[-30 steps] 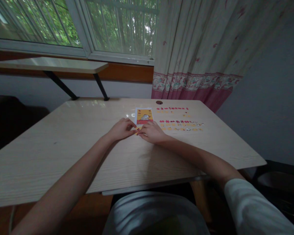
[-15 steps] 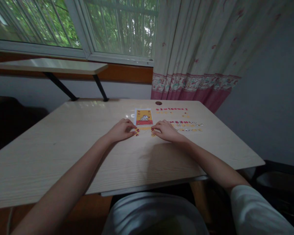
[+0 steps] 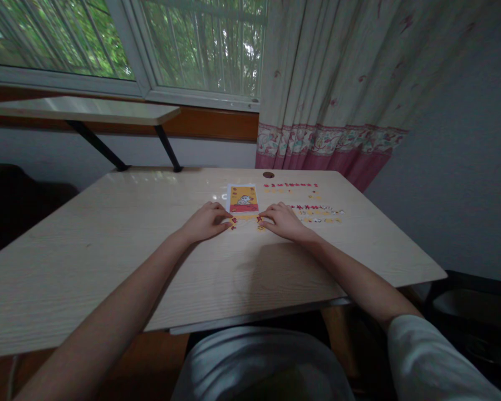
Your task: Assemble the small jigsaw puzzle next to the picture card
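A partly joined jigsaw puzzle [image 3: 247, 218] lies flat on the table, with a yellow strip along its top and coloured pieces down both sides; its middle shows bare wood. At its left side my left hand [image 3: 206, 224] has thumb and forefinger closed on a puzzle piece [image 3: 234, 220]. Opposite, my right hand [image 3: 284, 224] pinches at a puzzle piece [image 3: 259, 220] on the right side. Fingertips partly cover both pieces. Just beyond the puzzle is a picture card [image 3: 245, 197] showing a white dog-like figure on yellow and red.
Rows of loose pieces, red ones [image 3: 292, 185] at the back and mixed ones [image 3: 321, 212] nearer, lie right of the card. A raised shelf [image 3: 108, 111] stands at the back left. The table [image 3: 121, 250] has a round hole [image 3: 268, 175] near its far edge.
Both hands stay at the two sides of the puzzle, with hardly any movement. The whole view has shifted slightly.
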Motion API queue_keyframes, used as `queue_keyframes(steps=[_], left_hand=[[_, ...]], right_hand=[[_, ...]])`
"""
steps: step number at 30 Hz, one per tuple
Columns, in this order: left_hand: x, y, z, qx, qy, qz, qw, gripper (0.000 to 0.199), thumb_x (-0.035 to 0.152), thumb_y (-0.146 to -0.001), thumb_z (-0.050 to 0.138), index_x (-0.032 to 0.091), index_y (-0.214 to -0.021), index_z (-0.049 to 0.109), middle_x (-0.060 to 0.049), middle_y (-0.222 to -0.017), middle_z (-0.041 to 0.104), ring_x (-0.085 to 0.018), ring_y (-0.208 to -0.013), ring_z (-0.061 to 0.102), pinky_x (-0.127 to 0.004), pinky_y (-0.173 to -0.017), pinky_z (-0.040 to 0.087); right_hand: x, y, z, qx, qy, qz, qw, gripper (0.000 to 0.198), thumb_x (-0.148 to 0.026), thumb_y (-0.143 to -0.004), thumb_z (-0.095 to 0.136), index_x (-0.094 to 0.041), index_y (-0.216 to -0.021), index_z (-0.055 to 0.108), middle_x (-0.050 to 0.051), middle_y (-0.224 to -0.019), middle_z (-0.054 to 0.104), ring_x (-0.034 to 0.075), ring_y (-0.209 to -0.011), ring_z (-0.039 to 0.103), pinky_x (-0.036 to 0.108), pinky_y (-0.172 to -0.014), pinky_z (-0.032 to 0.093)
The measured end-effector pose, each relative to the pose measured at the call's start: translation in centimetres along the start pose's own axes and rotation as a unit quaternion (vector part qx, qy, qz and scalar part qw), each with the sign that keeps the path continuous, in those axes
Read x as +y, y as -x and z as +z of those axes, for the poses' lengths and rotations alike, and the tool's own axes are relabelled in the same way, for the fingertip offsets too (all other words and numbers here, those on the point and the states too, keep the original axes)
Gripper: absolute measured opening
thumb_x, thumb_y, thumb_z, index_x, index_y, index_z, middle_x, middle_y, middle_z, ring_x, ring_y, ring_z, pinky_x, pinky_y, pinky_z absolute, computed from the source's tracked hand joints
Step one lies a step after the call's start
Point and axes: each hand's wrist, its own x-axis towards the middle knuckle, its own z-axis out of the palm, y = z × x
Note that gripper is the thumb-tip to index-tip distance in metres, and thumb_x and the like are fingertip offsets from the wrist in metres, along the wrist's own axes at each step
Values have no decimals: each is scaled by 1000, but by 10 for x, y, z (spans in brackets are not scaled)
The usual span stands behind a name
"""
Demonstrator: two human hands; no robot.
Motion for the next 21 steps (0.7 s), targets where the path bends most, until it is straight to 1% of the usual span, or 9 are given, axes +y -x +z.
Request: queue_keyframes(steps=[8, 13, 21], left_hand=[[2, 0, -1, 12, -10, 6, 1000, 36, 40, -88, 51, 16, -99, 74, -13, -93, 65, -24, -88, 58, -40, -83, 47], [0, 1, 0, 5, -16, 6, 1000, 35, 39, -88, 51, 15, -100, 74, -13, -94, 64, -24, -89, 57, -39, -82, 47], [-1, 0, 0, 5, -13, 12, 1000, 32, 34, -87, 51, 16, -98, 75, -13, -93, 64, -24, -88, 57, -39, -82, 47]], right_hand=[[3, 2, 0, 15, 6, -11, 1000, 37, -46, -94, 47, -23, -117, 67, 8, -109, 65, 22, -98, 49, 33, -84, 31], [4, 2, 0, 3, 7, -7, 1000, 37, -44, -95, 46, -24, -117, 68, 8, -109, 65, 22, -98, 49, 33, -84, 31], [3, 2, 1, 10, 8, -5, 1000, 37, -45, -95, 46, -23, -116, 68, 7, -108, 65, 22, -98, 49, 32, -83, 31]])
